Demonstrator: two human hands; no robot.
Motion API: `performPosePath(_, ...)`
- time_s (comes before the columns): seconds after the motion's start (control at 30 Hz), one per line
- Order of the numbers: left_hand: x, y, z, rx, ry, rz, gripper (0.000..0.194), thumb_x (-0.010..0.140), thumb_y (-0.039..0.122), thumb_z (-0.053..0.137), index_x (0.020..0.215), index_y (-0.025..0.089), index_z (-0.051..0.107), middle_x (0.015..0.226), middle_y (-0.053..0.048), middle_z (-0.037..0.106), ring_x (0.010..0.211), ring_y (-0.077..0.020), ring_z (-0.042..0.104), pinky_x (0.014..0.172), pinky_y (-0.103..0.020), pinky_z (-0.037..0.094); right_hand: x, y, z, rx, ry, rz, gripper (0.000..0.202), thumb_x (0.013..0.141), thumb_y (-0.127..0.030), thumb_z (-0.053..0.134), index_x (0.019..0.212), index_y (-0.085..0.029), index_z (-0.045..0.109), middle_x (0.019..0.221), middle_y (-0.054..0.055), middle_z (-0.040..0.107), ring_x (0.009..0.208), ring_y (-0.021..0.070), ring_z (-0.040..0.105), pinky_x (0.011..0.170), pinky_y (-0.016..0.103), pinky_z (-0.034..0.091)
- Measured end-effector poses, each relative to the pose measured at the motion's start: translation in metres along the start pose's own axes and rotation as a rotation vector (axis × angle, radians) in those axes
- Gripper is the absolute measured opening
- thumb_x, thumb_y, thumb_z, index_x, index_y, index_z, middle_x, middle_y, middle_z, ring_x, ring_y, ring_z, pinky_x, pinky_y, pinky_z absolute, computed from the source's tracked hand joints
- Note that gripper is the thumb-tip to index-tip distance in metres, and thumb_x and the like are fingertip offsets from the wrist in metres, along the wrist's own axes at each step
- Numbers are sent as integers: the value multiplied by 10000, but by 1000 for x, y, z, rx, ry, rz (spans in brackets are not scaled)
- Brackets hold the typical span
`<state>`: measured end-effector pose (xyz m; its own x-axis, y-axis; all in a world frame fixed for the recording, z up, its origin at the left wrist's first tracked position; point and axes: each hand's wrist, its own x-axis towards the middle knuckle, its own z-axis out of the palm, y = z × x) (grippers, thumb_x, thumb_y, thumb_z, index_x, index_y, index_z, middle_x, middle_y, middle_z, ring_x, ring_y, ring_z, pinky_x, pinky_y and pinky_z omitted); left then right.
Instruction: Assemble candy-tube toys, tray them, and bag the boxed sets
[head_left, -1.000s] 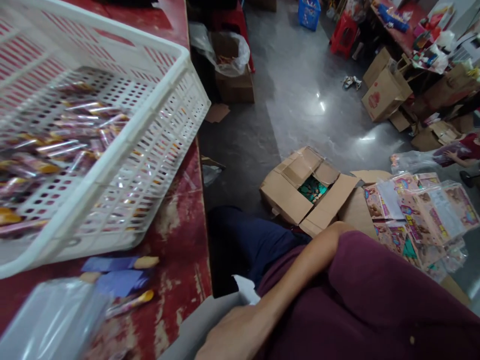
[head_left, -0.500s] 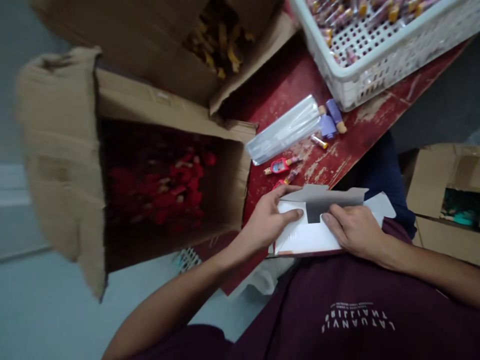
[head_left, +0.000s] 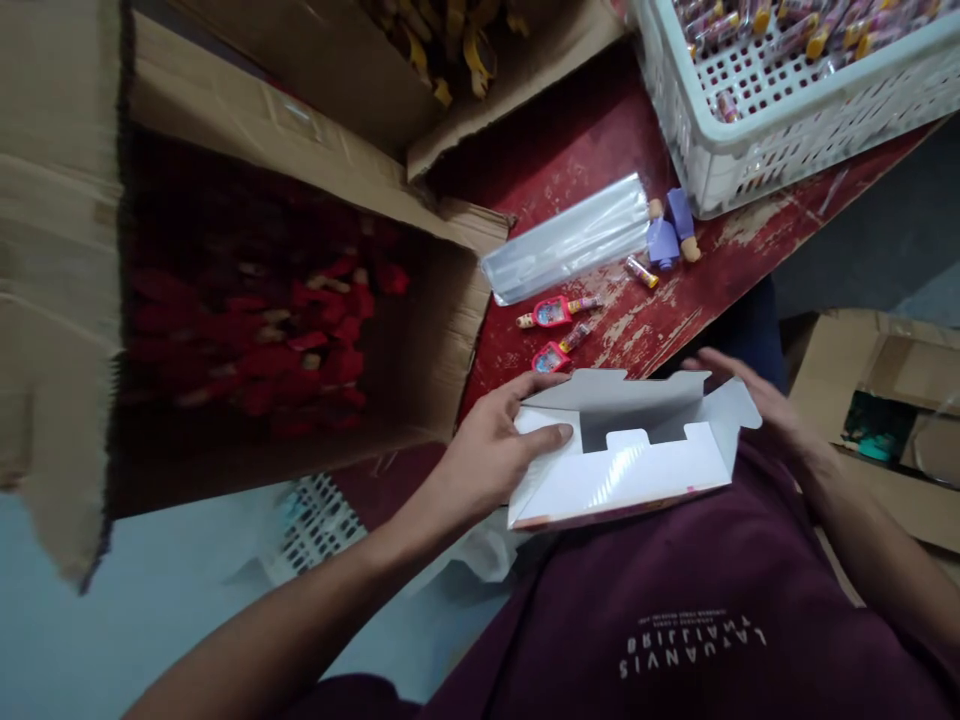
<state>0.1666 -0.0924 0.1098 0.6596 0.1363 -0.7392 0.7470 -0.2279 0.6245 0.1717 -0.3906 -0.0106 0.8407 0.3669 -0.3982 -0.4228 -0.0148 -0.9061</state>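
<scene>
My left hand grips the left end of a small white cardboard box, thumb on the folded-in end flap and fingers behind. The box's lid and right side flap stand up, so part of its inside shows. My right hand is just beyond the right flap, slightly blurred, its fingers stretched out and holding nothing; whether it touches the flap I cannot tell. Behind the box lie two red toy pieces with candy-filled tubes, a bundle of clear plastic sleeves, a loose candy tube and purple pieces.
A large carton of red pieces stands on the left, another carton with yellow pieces behind it. At the back right of the worn red table is a white basket of candy tubes. Another carton sits at the right.
My right hand has let go of the box's front and moved right, fingers now extended. The box's front tab and right flap have come into sight. The camera view has shifted.
</scene>
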Motion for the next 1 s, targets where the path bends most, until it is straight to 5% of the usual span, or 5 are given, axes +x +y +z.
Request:
performPosePath(0.2,0,-6,5,26,38,43,581,682,394,801,1203,165,688,968,-74,746,767,-216,682,634,-279,521,20,18,36,127,-195,250,717,721,-489,836,1306,-155,590,1194,137,716,1026,256,708,910,382,563)
performPosePath(0.4,-3,-1,6,-31,6,24,622,768,731,689,979,150,754,850,-78,733,729,-209,653,634,-272,488,10,9,21,109,-262,173,636,855,-613,684,1328,-196,596,1274,124,684,1150,255,665,988,398,531)
performPosePath(0.5,-3,5,6,-44,-47,-5,538,722,654,769,894,144,747,859,-77,724,732,-195,647,648,-270,491,12,2,12,349,-369,312,781,932,-801,341,1279,-166,635,1218,161,711,1078,271,700,938,433,554)
performPosePath(0.67,1,12,4,111,-120,55,546,624,357,844,1120,172,713,1076,-83,725,837,-192,663,714,-276,521,28,-4,13,23,-386,317,572,748,-550,819,1141,-156,687,1028,94,749,828,198,699,728,301,548)
performPosePath(1.0,7,17,-8,326,-78,83,530,709,429,808,1164,179,704,1159,-76,724,980,-250,674,754,-274,528,28,6,30,-115,-278,118,456,814,-494,751,1075,-121,718,989,76,743,854,182,672,737,270,510)
